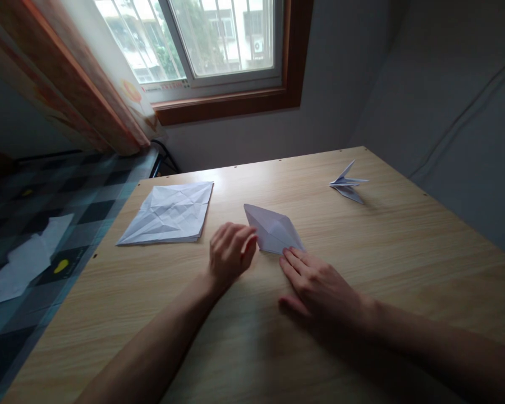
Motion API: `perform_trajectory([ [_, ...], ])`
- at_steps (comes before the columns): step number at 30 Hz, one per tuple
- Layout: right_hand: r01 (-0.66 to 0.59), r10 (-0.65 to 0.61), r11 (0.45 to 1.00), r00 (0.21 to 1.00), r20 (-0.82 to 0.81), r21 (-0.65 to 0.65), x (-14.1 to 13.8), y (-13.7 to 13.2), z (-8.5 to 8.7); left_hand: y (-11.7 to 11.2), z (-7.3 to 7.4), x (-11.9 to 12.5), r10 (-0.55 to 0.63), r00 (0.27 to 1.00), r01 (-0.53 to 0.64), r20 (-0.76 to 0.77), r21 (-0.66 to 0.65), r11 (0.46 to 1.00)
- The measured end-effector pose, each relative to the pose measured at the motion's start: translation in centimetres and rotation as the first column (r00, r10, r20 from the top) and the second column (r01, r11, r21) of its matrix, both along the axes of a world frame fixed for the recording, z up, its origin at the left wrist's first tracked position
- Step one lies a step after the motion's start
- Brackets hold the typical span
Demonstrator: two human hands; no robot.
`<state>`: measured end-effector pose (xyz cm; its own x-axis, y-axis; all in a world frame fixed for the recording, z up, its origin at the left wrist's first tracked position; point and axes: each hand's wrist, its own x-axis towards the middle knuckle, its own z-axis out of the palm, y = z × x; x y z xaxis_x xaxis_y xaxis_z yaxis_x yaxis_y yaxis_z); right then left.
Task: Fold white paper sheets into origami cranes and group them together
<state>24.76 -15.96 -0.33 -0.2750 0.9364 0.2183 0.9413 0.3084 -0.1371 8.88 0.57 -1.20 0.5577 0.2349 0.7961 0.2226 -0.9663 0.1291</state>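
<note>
A folded sheet of white paper (pixel 273 227) lies on the wooden table in front of me, its creases forming a pointed, kite-like shape. My right hand (pixel 317 280) rests with fingers stretched out, the fingertips on the paper's lower right corner and the thumb apart on the table side. Close by the paper's left edge, my left hand (pixel 232 249) has its fingers curled in, slightly blurred. Whether anything sits between those curled fingers is hidden from this angle.
Creased square paper sheets (pixel 172 213) lie at the table's left. Toward the back right stands a folded paper figure (pixel 347 183) with pointed tips. Beyond the table's left edge, paper scraps (pixel 25 264) lie on a checked cloth (pixel 109 174). A window (pixel 231 39) is behind.
</note>
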Motion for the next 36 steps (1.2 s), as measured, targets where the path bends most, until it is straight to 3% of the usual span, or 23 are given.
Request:
perform_trajectory([
  [2, 0.044, -0.044, 0.999, 0.999, 0.001, 0.018, -0.4, 0.0, -0.5, -1.0, 0.3, 0.2, -0.211, 0.943, 0.23, -0.256, 0.047, 0.972],
  [3, 0.064, -0.064, 0.998, 0.998, 0.0, 0.022, -0.6, -0.1, -0.7, -1.4, 0.5, 0.4, -0.237, 0.91, 0.261, -0.34, 0.026, 0.965],
  [8, 0.111, -0.111, 0.993, 0.994, 0.005, 0.039, -1.0, -0.1, -1.1, -1.9, 0.9, 1.1, -0.235, 0.809, 0.241, -0.539, -0.06, 0.969],
  [16, -0.057, 0.053, 0.997, 0.996, 0.072, 0.061, -0.1, 0.8, -0.4, -1.3, 1.0, 0.7, -0.27, 0.751, 0.282, -0.603, -0.078, 0.956],
  [22, -0.295, 0.281, 0.953, 0.948, 0.152, 0.075, 3.0, 2.0, 1.3, -0.7, 1.1, 0.4, -0.248, 0.721, 0.256, -0.647, -0.083, 0.963],
  [26, -0.292, 0.246, 0.939, 0.939, 0.242, 0.18, 5.0, 2.7, 1.6, -0.7, 1.2, 0.3, -0.258, 0.712, 0.242, -0.654, -0.116, 0.963],
  [36, -0.364, 0.315, 0.917, 0.912, 0.262, 0.165, 5.0, 3.2, 0.5, -0.5, 1.2, 0.2, -0.295, 0.682, 0.191, -0.67, -0.226, 0.955],
])
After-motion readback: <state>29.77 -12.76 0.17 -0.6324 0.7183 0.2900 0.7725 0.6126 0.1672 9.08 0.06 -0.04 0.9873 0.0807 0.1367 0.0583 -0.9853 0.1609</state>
